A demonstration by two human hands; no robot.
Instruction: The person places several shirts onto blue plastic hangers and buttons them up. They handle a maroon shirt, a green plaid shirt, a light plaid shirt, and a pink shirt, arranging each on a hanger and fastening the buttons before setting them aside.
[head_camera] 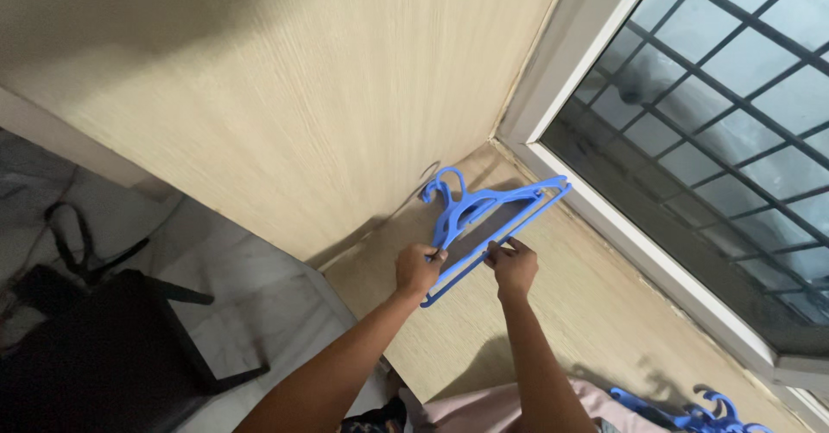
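A stack of blue plastic hangers [484, 217] is held above a beige wooden surface [561, 321] next to a window. My left hand [419, 267] grips the lower left part of the hangers. My right hand [512, 266] pinches the bottom bar nearer the middle. The hooks point toward the tall wooden panel [302, 96] at the back.
More blue hangers [699, 414] lie at the bottom right on the surface, beside pink cloth [484, 409]. A barred window [717, 113] with a white frame runs along the right. Dark furniture [95, 347] stands on the pale tiled floor at the left.
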